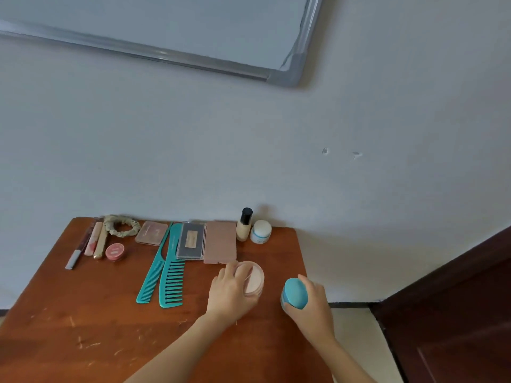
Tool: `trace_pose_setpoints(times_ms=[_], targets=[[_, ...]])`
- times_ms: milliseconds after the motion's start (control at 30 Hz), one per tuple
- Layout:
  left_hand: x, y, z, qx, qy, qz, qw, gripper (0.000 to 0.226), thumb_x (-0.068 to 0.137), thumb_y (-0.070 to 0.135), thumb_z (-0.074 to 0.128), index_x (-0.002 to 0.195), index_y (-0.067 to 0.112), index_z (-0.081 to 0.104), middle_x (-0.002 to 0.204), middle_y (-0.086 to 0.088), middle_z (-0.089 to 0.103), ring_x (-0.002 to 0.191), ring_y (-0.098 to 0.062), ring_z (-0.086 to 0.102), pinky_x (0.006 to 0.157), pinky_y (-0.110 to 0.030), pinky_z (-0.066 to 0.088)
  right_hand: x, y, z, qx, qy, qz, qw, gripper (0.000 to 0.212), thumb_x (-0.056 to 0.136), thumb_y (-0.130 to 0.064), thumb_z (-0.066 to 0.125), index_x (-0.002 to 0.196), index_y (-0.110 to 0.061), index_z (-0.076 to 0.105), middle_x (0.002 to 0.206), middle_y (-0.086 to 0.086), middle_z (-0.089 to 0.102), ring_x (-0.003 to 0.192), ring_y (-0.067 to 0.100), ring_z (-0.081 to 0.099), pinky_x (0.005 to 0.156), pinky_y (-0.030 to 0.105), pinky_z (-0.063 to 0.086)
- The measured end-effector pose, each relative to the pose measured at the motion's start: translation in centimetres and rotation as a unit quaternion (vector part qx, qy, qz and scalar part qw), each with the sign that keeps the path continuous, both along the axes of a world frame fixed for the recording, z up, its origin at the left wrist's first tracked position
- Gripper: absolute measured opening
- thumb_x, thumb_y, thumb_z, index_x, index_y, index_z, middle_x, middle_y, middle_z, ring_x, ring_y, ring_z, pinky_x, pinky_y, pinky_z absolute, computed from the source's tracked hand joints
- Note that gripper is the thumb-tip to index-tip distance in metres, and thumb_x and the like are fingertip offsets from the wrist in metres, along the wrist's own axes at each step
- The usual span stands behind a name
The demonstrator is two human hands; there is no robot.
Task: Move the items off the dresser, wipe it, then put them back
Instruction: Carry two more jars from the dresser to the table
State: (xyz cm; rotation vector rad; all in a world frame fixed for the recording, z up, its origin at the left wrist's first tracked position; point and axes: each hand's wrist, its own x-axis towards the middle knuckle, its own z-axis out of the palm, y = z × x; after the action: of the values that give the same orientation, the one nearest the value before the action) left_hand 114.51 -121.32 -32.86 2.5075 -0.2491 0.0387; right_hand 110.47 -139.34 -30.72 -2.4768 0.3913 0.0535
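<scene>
we likely clear dresser (96, 313) | left hand (231, 293) curls round pink jar (255, 280) | right hand (313, 308) grips teal jar (295, 295), near right edge

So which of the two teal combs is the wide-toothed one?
The broader comb on the right, beside the dark palette; the other comb is slim, fine-toothed, with a thin tail.

Framed board (166, 23) cropped at top, white jar (261, 231) label unreadable
</scene>
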Motion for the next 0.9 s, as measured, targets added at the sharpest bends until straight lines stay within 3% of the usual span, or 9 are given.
trace_pose_setpoints(times_ms=[167,300,467,667,900], targets=[[2.7,-1.2,-0.7,0.002,-0.031,0.004,1.0,0.054,0.07,0.034,0.069,0.12,0.021,0.055,0.125,-0.002,0.052,0.114,-0.026,0.052,0.089,-0.038,0.039,1.2,-0.6,-0.5,0.008,0.008,0.016,1.0,0.069,0.075,-0.034,0.071,0.134,-0.029,0.036,0.123,-0.005,0.039,0.108,0.009,0.048,0.087,0.021,0.044],[4.8,-1.4,-0.2,0.033,-0.023,0.011,0.999,0.052,0.071,0.039,0.065,0.119,0.023,0.054,0.123,0.0,0.053,0.11,-0.025,0.054,0.088,-0.038,0.039,4.3,-1.2,-0.1,0.014,-0.007,0.012,1.0,0.067,0.075,-0.035,0.07,0.133,-0.031,0.037,0.119,-0.006,0.039,0.105,0.01,0.049,0.086,0.026,0.046],[6.2,-1.5,-0.8,0.07,-0.036,0.006,0.997,0.058,0.048,0.05,0.076,0.097,0.031,0.053,0.092,0.009,0.063,0.073,-0.013,0.066,0.059,-0.029,0.048,8.2,-1.5,-0.4,0.029,-0.026,0.038,0.999,0.068,0.075,-0.032,0.071,0.133,-0.03,0.037,0.113,-0.009,0.036,0.105,0.01,0.049,0.085,0.023,0.045],[7.2,-1.7,-1.7,0.085,-0.055,0.007,0.995,0.061,0.041,0.043,0.073,0.098,0.032,0.054,0.097,0.01,0.064,0.076,-0.013,0.065,0.058,-0.028,0.048,12.7,-2.3,-1.9,0.031,-0.024,0.06,0.997,0.067,0.075,-0.029,0.071,0.134,-0.027,0.038,0.122,-0.002,0.041,0.11,0.012,0.047,0.082,0.02,0.042],[7.9,-1.2,-2.7,0.123,-0.05,0.027,0.991,0.069,0.041,0.052,0.074,0.103,0.03,0.052,0.099,0.006,0.064,0.081,-0.016,0.064,0.062,-0.03,0.05,17.1,-2.0,-2.9,0.039,-0.028,0.067,0.997,0.066,0.073,-0.022,0.072,0.133,-0.023,0.041,0.124,0.003,0.042,0.113,0.019,0.048,0.081,0.025,0.041]])
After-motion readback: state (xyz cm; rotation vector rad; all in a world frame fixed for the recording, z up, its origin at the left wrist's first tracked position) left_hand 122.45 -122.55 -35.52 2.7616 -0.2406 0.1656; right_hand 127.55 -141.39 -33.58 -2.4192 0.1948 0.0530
